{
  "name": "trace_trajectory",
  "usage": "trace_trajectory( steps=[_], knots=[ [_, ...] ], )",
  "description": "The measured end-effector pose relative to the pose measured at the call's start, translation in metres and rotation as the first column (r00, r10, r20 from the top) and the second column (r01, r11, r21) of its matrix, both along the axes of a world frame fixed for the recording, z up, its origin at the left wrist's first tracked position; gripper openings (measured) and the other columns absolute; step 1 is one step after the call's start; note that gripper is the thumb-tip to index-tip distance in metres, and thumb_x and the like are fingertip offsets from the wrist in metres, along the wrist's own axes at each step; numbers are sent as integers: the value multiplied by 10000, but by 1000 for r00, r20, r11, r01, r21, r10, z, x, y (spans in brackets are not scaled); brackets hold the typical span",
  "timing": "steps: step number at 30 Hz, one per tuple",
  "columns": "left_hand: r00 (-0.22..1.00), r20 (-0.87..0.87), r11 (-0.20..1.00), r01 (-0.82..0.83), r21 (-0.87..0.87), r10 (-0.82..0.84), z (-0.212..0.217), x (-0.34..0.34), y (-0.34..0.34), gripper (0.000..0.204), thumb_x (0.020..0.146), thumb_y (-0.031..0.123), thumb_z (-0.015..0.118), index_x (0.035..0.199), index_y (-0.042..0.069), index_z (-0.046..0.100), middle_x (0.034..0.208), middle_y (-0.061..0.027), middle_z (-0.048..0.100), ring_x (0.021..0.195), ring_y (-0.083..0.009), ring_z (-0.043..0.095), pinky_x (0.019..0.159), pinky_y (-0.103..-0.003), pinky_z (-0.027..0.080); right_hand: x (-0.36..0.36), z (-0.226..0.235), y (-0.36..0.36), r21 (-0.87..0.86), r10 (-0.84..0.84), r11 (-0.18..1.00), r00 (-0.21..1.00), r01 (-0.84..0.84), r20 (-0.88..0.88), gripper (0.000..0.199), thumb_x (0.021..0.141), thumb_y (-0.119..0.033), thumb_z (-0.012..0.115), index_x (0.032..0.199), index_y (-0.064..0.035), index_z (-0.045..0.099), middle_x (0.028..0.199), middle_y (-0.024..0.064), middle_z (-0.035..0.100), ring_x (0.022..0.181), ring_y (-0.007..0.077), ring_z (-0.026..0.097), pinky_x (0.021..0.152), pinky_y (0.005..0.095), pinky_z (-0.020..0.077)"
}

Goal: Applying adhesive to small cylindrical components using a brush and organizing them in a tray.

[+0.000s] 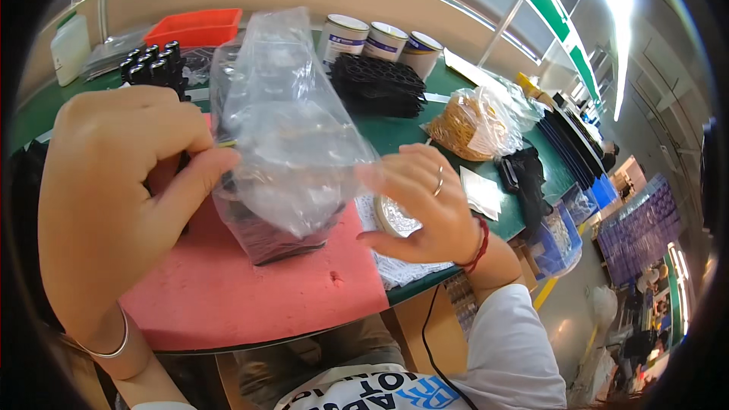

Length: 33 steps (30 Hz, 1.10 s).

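A clear plastic bag (292, 118) stands upright before me, its loose upper part rising toward the back. Its lower part wraps a dark, box-shaped bundle (273, 237) resting on a pink foam mat (258, 300). My left hand (129, 182) is closed, thumb and forefinger pinching the bag's left side; a thin yellowish strip, too small to identify, shows at the fingertips. On the other side my right hand (425, 201) has its fingers stretched against the bag and its thumb apart. Those fingertips are slightly blurred.
Behind the bag stand several cans (345, 34) and black honeycomb trays (377, 83). A bag of tan rubber bands (471, 125) lies to the right, near a tape roll (396, 216). Farther left are black cylindrical parts (152, 64), a red tray (194, 28) and a white bottle (70, 49).
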<state>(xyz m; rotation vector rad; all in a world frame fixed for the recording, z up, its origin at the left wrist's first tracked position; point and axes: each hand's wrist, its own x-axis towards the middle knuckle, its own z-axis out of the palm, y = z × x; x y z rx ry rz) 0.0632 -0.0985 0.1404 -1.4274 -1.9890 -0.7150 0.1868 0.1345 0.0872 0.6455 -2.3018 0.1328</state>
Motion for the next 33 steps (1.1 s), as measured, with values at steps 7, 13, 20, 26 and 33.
trace_trajectory(
  steps=[7, 13, 20, 26, 33],
  knots=[
    [998, 50, 994, -22, -104, 27, -1, 0, -7, 244, 528, 141, 712, 641, 23, 531, 473, -48, 364, 426, -202, 379, 440, -315, 269, -6, -21, 0, 83, -71, 993, 978, 88, -195, 253, 586, -88, 714, 821, -111, 624, 891, 28, 582, 714, 167, 565, 710, 341, 425],
    [997, 31, 980, -67, -187, 74, -8, -1, -7, 214, 550, 124, 691, 581, 39, 498, 494, -51, 429, 463, -230, 446, 459, -323, 312, 5, -27, 11, -203, 76, 970, 962, -132, -262, 134, 747, 27, 538, 862, -40, 522, 874, 124, 567, 732, 204, 536, 676, 314, 434],
    [998, 67, 958, 23, -287, -4, -8, 2, -10, 156, 572, 120, 670, 582, 51, 531, 525, -55, 476, 516, -234, 494, 481, -323, 357, 11, -24, 15, -616, -42, 764, 937, -194, -347, 205, 882, -222, 479, 888, -41, 383, 922, 118, 458, 824, 141, 434, 772, 260, 356],
    [1000, 17, 944, 5, -330, 0, -9, 3, -10, 131, 571, 138, 663, 600, 54, 566, 570, -65, 524, 571, -255, 524, 520, -348, 388, 7, -36, 15, -622, 55, 774, 991, -120, -123, 314, 818, -201, 572, 1026, -27, 414, 964, 155, 504, 786, 180, 514, 730, 287, 403],
    [995, 56, 875, -47, -482, 85, -15, 3, -5, 158, 596, 213, 660, 626, 62, 626, 628, -85, 572, 604, -265, 547, 537, -342, 406, -17, -42, 2, -106, -129, 985, 990, 134, 56, 281, 691, -190, 687, 906, -62, 558, 777, 67, 577, 684, 248, 545, 713, 347, 414]
  ],
)
